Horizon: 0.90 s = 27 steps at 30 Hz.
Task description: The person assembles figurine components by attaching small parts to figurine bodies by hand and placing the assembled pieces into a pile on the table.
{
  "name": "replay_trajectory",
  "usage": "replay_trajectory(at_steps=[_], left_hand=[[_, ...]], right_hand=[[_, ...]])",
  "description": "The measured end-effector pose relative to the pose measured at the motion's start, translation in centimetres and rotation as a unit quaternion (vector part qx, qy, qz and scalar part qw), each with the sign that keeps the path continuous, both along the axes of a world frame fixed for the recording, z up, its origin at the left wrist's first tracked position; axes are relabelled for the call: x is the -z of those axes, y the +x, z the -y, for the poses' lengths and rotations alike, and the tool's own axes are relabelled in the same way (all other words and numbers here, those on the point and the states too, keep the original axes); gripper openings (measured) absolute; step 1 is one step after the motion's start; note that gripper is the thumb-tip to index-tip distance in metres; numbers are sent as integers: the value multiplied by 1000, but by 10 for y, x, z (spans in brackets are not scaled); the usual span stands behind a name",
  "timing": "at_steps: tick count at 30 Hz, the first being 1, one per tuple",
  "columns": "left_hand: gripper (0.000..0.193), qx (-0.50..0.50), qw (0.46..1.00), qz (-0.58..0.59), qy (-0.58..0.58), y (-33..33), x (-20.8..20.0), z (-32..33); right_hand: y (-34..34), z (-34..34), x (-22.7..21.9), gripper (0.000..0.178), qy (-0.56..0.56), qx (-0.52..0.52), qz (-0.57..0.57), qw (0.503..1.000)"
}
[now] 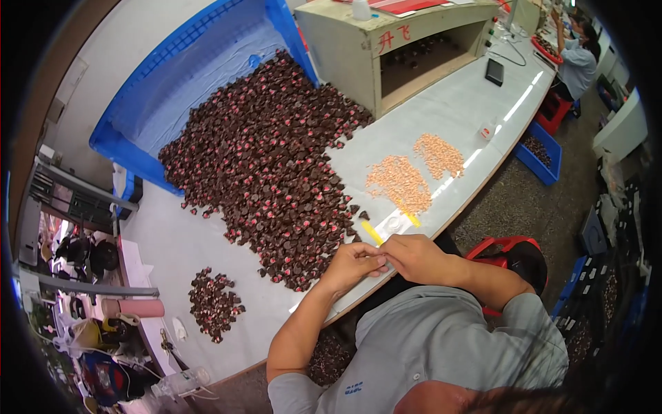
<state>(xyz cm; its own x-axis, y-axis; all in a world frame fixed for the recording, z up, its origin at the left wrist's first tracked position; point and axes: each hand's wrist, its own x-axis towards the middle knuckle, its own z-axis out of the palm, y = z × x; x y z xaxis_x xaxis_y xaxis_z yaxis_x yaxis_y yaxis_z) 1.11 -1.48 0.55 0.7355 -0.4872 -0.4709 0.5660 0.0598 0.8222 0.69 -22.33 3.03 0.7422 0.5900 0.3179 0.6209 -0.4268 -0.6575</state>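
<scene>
My left hand (354,265) and my right hand (418,258) meet at the near edge of the table (238,246). Both have their fingers bent and pinched together at the tips; whatever is between them is too small or hidden. Just beyond the hands lies a white patch (394,223) with yellow tape strips at its sides and a small round form on it. A single dark part (363,215) rests beside it. To the left spreads a big heap of small dark brown parts (265,159) with pink spots. Small peach-coloured pieces (403,185) lie in two groups farther right.
A blue bin (131,93) lies tipped at the back left, the heap spilling from it. Beside it stands a box-like housing (338,41) with an open front. A smaller pile of dark parts (214,303) sits at left. Far right, a person (578,62) sits at the table.
</scene>
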Motion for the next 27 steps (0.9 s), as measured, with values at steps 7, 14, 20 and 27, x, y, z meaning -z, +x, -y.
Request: replay_trajectory(at_steps=[7,14,20,27], left_hand=[[19,2,999,-5,-38,0,4,-5],[18,34,999,25,-31,1,7,-6],[18,44,998,20,-27,1,8,-7],[22,13,1000,18,-19,1,1,-5]], right_hand=[[10,10,-7,16,81,55,-93,991],[14,10,-2,10,20,-27,-55,998],[16,10,0,10,29,-48,-15,998],[42,28,-23,9,-98,4,92,991]])
